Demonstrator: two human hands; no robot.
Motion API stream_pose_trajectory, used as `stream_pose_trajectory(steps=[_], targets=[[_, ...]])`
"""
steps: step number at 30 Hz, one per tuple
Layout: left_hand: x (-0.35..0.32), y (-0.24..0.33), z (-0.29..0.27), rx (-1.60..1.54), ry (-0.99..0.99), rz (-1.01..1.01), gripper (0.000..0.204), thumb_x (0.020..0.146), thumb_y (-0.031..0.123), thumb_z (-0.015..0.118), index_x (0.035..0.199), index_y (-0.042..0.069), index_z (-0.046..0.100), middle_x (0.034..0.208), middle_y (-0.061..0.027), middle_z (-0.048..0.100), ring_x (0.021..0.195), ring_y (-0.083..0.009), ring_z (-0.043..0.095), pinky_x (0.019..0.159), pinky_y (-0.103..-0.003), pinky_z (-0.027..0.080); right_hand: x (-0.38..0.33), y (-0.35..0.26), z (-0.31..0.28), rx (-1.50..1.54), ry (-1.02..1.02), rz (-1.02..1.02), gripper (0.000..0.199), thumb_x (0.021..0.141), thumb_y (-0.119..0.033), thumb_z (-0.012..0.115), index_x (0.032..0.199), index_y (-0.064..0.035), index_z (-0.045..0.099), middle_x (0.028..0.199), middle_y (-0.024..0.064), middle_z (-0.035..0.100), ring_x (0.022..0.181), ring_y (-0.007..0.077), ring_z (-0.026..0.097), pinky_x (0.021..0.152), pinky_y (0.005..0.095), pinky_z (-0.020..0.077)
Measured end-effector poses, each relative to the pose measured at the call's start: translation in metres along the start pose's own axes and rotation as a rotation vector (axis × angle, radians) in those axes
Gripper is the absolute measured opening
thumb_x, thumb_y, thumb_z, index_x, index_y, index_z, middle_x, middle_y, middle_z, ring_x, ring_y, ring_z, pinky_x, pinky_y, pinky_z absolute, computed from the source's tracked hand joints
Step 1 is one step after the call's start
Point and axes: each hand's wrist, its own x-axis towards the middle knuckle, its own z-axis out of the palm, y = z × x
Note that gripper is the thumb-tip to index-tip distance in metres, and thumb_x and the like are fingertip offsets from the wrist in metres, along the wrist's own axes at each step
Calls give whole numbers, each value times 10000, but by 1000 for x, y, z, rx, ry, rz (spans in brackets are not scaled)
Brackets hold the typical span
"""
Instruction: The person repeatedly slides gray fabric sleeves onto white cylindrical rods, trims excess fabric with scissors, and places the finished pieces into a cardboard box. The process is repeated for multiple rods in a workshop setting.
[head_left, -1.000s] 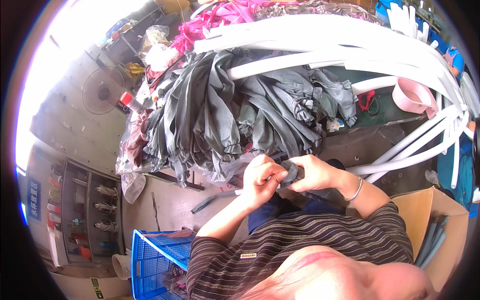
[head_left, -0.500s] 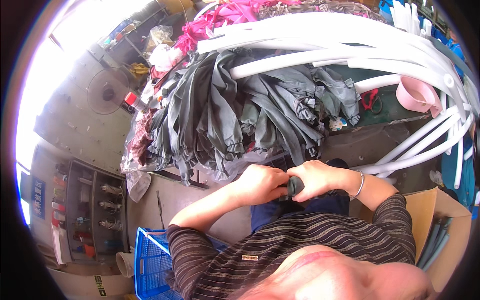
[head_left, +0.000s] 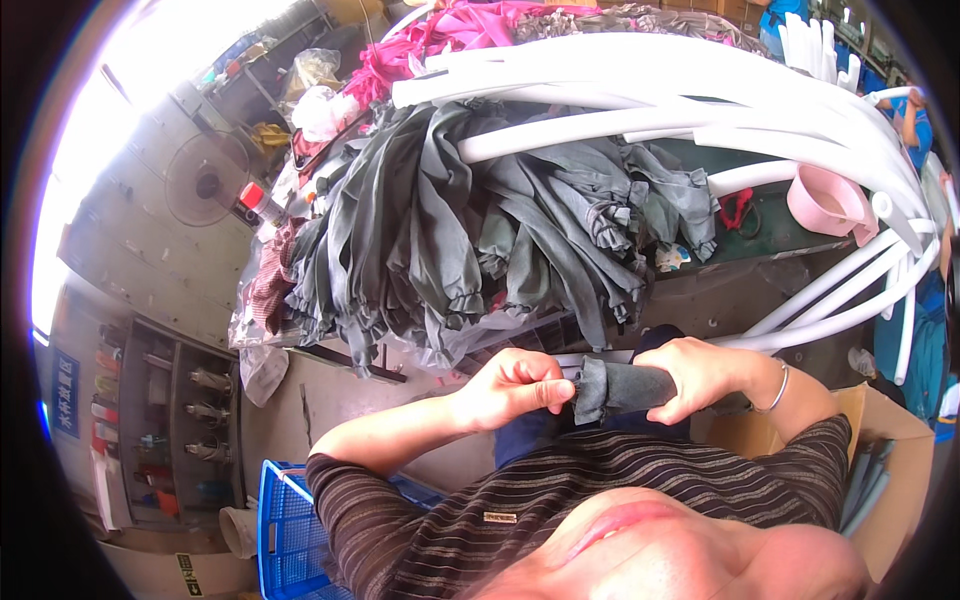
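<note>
A short dark grey-green fabric sleeve [head_left: 640,387] with a gathered, ruffled cuff lies sideways between my hands, in front of my body. My right hand [head_left: 700,378] wraps round its right end, with thumb and fingers closed on the cloth. At the cuff, the thumb and fingers of my left hand [head_left: 515,388] are pinched together at the ruffled edge. The inside of the sleeve is hidden. Just beyond, a heap of similar grey fabric sleeves [head_left: 420,220] with gathered ends hangs over the table's near edge.
Long white foam tubes [head_left: 640,65] arch across the table and droop at the right. A pink roll of strap [head_left: 825,205] and red-handled scissors [head_left: 738,207] lie on the table. A blue basket [head_left: 285,530] stands at lower left, a cardboard box [head_left: 900,440] with grey-green tubes at right.
My hands have moved apart, left hand leftward and right hand rightward. More of the fabric sleeve and its ruffled cuff now shows between them.
</note>
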Motion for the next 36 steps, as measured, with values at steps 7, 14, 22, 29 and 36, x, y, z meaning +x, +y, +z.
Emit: stream_pose_trajectory(steps=[7, 14, 22, 29, 36], targets=[[12, 1, 5, 885, -73, 239, 421, 836, 341, 662, 674, 4, 466, 629, -147, 477, 597, -330, 517, 548, -409, 402, 17, 5, 3, -203, -18, -26, 464, 628, -387, 706, 952, -75, 592, 820, 140, 658, 774, 318, 641, 705, 405, 490], [30, 17, 10, 882, -29, 350, 327, 810, 263, 689, 671, 16, 527, 583, -133, 506, 538, -309, 508, 513, -379, 396, 34, -28, 10, -194, 222, -144, 462, 641, -328, 728, 1005, -94, 566, 845, 152, 657, 817, 341, 638, 718, 423, 498], [6, 30, 10, 203, -330, 201, 424, 931, 284, 569, 608, 25, 479, 561, -26, 451, 532, -136, 434, 517, -307, 354, -3, -50, 5, -125, 71, -167, 436, 653, -310, 706, 1005, -84, 581, 778, 143, 651, 753, 327, 637, 687, 405, 500], [-20, 40, -10, 67, -62, 61, 371, 920, 226, 599, 598, 51, 543, 591, 7, 513, 584, -68, 479, 546, -248, 364, -40, -6, -8, -76, 64, 14, 360, 652, -258, 720, 948, -88, 607, 818, 128, 663, 773, 307, 642, 686, 391, 489], [14, -3, -71, -137, 348, 286, 283, 861, 326, 648, 961, 66, 596, 893, -36, 604, 777, -125, 553, 698, -279, 431, -8, 17, -3, -147, 545, -51, 354, 659, -248, 732, 892, -23, 587, 791, 190, 633, 785, 384, 616, 685, 407, 487]])
